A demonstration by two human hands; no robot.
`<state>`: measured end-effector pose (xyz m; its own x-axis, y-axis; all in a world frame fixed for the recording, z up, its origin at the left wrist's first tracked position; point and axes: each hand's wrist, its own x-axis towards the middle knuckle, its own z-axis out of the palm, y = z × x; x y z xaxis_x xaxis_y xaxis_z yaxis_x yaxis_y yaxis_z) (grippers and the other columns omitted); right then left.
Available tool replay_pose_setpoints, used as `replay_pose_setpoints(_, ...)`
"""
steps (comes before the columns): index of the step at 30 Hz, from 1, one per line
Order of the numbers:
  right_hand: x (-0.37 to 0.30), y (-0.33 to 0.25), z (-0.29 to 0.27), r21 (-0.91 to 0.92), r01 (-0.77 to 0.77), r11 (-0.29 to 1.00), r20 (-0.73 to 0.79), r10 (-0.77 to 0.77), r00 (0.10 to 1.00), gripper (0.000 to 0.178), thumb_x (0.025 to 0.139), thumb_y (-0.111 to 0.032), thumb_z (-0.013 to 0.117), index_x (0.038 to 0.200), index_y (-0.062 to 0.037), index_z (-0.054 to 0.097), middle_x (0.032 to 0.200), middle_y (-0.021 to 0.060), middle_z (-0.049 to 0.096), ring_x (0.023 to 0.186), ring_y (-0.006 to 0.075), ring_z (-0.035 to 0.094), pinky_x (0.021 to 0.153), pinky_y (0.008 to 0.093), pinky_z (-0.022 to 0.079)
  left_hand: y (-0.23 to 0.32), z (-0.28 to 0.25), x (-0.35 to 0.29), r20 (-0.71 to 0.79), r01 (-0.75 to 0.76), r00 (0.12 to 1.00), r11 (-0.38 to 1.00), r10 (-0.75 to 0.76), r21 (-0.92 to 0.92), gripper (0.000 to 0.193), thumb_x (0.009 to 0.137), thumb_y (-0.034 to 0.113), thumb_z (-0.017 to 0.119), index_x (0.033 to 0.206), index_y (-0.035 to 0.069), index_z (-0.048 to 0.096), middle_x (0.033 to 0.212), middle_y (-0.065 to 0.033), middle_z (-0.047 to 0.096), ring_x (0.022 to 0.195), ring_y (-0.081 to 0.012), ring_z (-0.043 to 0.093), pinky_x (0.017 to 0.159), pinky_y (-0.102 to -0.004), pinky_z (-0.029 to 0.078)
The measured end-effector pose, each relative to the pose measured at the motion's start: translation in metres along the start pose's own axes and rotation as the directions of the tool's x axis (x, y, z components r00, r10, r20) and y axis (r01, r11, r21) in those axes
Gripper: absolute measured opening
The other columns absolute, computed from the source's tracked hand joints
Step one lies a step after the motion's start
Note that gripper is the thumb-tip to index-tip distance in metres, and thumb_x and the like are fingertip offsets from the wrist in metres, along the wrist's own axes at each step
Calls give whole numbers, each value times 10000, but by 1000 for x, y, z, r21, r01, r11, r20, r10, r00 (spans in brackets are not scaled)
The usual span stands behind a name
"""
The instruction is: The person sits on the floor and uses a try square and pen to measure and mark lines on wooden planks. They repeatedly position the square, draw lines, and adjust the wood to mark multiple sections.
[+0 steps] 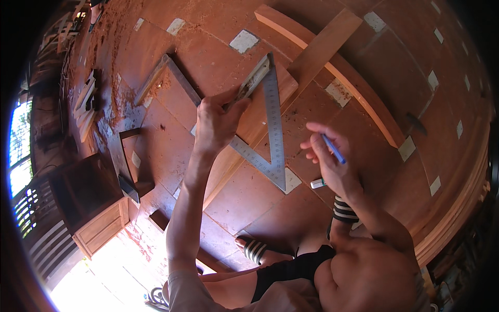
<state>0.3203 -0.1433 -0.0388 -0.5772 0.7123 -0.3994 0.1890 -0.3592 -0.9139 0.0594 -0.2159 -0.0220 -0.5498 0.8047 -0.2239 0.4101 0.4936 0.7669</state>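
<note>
My left hand (218, 119) grips the thick stock of a metal triangle square (275, 125), its fingers wrapped round the edge. The triangle has graduated steel sides and an open middle, and one corner points toward me. Beneath it, a wooden plank (223, 174) runs slantwise across the floor, partly hidden by the square and my hand. To the right of the square, my right hand (332, 161) holds a blue pen (333, 149) between its fingers, clear of the wood. A white-capped marker-like tube (317, 183) shows just below that hand, partly covered.
A curved timber (366, 96) crosses the plank's far end (327, 41). Dark L-shaped wooden pieces (182, 80) lie at the far left, with a wooden cabinet (101, 226) nearer. Long boards (452, 218) are stacked at right. My sandalled foot (254, 249) is on the tiled floor.
</note>
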Motion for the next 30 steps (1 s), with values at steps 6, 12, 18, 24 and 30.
replay_pose_setpoints(6, 48, -34, -13, -224, 299, 927, -68, -321, 945, 393, 1081, -308, 662, 1247, 42, 728, 954, 103, 759, 923, 138, 715, 848, 267, 571, 0, 1, 0, -15, -11, 1000, 1000, 11, 25, 401, 945, 171, 761, 1314, 15, 729, 873, -151, 768, 812, -46, 599, 761, -299, 545)
replay_pose_setpoints(12, 99, -54, 9, -186, 422, 887, -20, -433, 901, 271, 1042, -205, 705, 1146, 39, 762, 995, 149, 804, 931, 215, 790, 784, 308, 631, 5, -2, -1, 17, 74, 997, 996, -75, 50, 456, 955, 236, 728, 1336, -15, 706, 921, -42, 751, 917, -53, 605, 865, -281, 526)
replay_pose_setpoints(18, 109, -59, 18, -324, 412, 852, 25, -428, 904, 261, 1056, -154, 685, 1177, 70, 744, 983, 113, 792, 867, 132, 738, 766, 255, 587, -2, 1, -1, -22, 12, 1000, 1000, -11, 20, 418, 948, 214, 753, 1306, -1, 727, 932, -100, 769, 892, -60, 616, 834, -297, 536)
replay_pose_setpoints(24, 96, -61, 21, -442, 465, 767, 52, -495, 867, 211, 1025, -175, 699, 1055, 18, 780, 864, 171, 783, 763, 256, 779, 677, 334, 596, -7, 5, 1, -64, -41, 997, 999, 42, 11, 356, 931, 173, 778, 1252, 19, 764, 793, -178, 725, 741, -57, 598, 704, -315, 540)
replay_pose_setpoints(30, 49, -54, 18, -451, 477, 754, 102, -487, 867, 178, 1007, -137, 708, 999, 31, 764, 808, 205, 747, 745, 313, 767, 663, 368, 587, -9, 4, 1, -68, -69, 995, 996, 72, 49, 359, 931, 175, 772, 1253, 17, 762, 811, -153, 732, 763, -61, 602, 712, -323, 541)
